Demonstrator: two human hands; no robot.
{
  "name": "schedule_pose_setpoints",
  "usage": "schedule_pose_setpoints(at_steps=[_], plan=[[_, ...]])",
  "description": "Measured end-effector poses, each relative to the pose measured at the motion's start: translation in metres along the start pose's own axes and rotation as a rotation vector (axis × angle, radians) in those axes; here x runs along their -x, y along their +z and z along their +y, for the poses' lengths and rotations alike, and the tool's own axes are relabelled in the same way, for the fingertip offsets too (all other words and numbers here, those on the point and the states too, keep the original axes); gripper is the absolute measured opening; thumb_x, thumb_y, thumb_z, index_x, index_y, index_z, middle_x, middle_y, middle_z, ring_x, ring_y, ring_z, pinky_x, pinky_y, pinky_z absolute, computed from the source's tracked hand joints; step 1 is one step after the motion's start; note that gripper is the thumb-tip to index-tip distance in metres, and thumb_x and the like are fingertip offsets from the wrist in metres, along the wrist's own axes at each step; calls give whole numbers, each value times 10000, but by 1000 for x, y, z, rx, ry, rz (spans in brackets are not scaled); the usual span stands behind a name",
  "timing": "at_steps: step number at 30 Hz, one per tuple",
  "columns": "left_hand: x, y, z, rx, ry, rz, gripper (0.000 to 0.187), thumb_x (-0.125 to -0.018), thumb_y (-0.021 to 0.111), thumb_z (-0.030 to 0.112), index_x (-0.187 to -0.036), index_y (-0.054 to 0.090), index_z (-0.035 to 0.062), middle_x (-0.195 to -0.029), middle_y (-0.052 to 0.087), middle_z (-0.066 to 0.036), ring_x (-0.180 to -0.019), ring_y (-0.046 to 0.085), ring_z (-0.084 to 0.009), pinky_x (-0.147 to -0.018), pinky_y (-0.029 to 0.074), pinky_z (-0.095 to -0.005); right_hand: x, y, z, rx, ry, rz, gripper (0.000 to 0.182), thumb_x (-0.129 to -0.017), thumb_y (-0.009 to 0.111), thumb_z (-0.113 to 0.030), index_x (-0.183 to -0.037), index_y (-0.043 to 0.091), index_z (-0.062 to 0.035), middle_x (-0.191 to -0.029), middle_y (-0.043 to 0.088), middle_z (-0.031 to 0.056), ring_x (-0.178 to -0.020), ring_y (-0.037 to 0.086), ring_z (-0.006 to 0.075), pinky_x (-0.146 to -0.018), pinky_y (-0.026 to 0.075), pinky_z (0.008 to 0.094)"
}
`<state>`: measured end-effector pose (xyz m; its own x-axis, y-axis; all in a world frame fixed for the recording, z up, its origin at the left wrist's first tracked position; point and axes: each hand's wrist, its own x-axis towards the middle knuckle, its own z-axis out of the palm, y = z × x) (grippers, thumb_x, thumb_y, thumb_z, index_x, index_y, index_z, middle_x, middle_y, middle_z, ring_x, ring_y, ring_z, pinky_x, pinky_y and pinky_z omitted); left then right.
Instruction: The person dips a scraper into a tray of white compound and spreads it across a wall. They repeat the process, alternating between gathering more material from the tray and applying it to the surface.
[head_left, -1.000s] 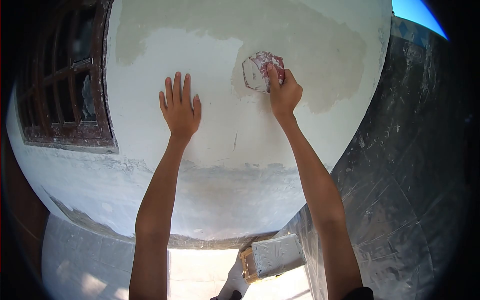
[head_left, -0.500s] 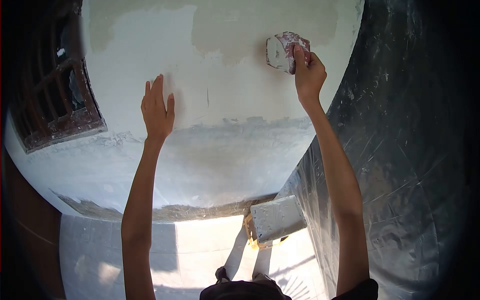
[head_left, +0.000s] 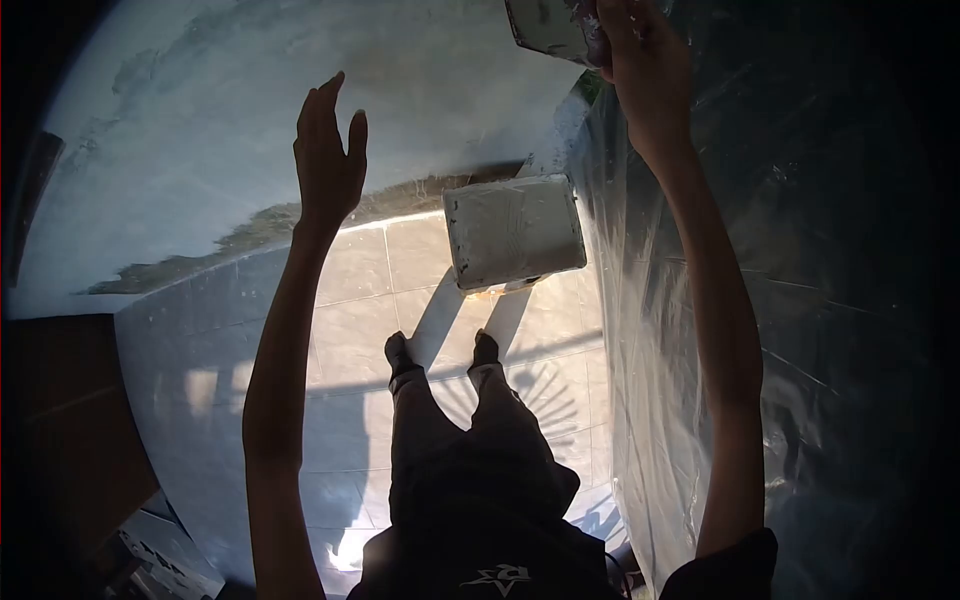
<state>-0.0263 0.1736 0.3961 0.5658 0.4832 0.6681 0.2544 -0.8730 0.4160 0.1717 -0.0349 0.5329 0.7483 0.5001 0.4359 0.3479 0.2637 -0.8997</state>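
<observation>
At the top right, my right hand [head_left: 648,90] grips a putty spreader [head_left: 552,28], a flat plate smeared with white putty. The frame's top edge cuts off part of the spreader. Opposite it, my left hand [head_left: 330,160] is raised in front of the wall [head_left: 440,95] with its fingers stretched out and thumb apart, holding nothing. The wall is pale, with a rough grey-brown strip along its foot. Below and between the hands stands a rectangular container [head_left: 515,232] whose top is coated in whitish putty.
Clear plastic sheeting [head_left: 650,400] hangs along the right side, close to my right arm. Tiled floor [head_left: 350,270] lies in sun and shadow around my feet [head_left: 485,348]. A brown panel [head_left: 65,410] stands at the left edge.
The view has tipped down, so the container and my legs show more and the window has nearly left the frame. My right hand, still holding the spreader, sits higher in view.
</observation>
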Motion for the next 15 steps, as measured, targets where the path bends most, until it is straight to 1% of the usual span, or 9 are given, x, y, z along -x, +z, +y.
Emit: schedule_pose_setpoints(at_steps=[2, 3, 4, 6, 7, 8, 10, 13, 15], plan=[[34, 27, 17, 36, -53, -60, 498, -1029, 512, 310, -1480, 396, 135, -1464, 474, -151, -1415, 375, -371, -1091, 363, -552, 19, -31, 40, 11, 41, -40, 253, -1023, 602, -284, -859, 634, -94, -662, 490, -72, -553, 414, 26, -506, 318, 208], [52, 36, 25, 46, -104, -133, 495, -1049, 480, 312, -1489, 397, 101, -1482, 440, -166, -1424, 362, -348, -1152, 321, -485, 28, -48, 60, 122, 68, -57, 272, -994, 637, -329, -919, 649, -68, -674, 534, -57, -558, 450, 29, -510, 348, 214], [71, 48, 28, 62, -113, -170, 495, -1047, 485, 305, -1488, 395, 99, -1480, 441, -169, -1419, 368, -348, -1150, 325, -486, 37, -56, 77, 232, 88, -79, 332, -966, 672, -373, -979, 664, -42, -687, 577, -41, -563, 486, 31, -515, 379, 220], [103, 70, 32, 62, -145, -252, 496, -1038, 504, 278, -1485, 390, 94, -1469, 452, -175, -1400, 391, -352, -1143, 337, -486, 62, -70, 110, 316, 137, -83, 328, -970, 667, -366, -994, 662, -38, -699, 586, -33, -571, 502, 33, -513, 385, 221], [120, 84, 30, 99, -147, -237, 510, -991, 579, 236, -1452, 418, 88, -1423, 492, -201, -1374, 412, -401, -1082, 379, -531, 75, -74, 124, 400, 157, -81, 325, -974, 662, -359, -1010, 659, -35, -711, 595, -25, -579, 517, 35, -512, 392, 222], [138, 97, 27, 112, -164, -263, 518, -991, 581, 238, -1456, 412, 84, -1427, 485, -205, -1375, 412, -401, -1082, 378, -532, 85, -78, 138, 404, 176, -90, 325, -974, 662, -359, -1010, 659, -35, -711, 595, -25, -579, 517, 35, -512, 392, 222], [169, 120, 22, 132, -198, -298, 526, -991, 582, 240, -1460, 405, 81, -1431, 479, -209, -1375, 411, -401, -1081, 376, -533, 102, -87, 167, 432, 294, -105, 347, -957, 665, -352, -1022, 621, -14, -750, 677, 64, -694, 661, 99, -616, 502, 280], [218, 148, 19, 183, -316, -395, 556, -991, 587, 262, -1477, 383, 83, -1442, 460, -221, -1376, 408, -400, -1081, 374, -531, 129, -102, 220, 539, 295, -83, 331, -954, 667, -333, -1015, 624, -10, -811, 689, 85, -724, 670, 131, -645, 512, 292], [250, 166, 15, 153, -421, -496, 570, -1006, 572, 268, -1497, 360, 72, -1471, 443, -192, -1385, 402, -362, -1135, 341, -485, 148, -109, 252, 562, 303, -93, 316, -959, 658, -316, -1016, 623, -8, -856, 696, 100, -739, 677, 168, -670, 518, 306]])
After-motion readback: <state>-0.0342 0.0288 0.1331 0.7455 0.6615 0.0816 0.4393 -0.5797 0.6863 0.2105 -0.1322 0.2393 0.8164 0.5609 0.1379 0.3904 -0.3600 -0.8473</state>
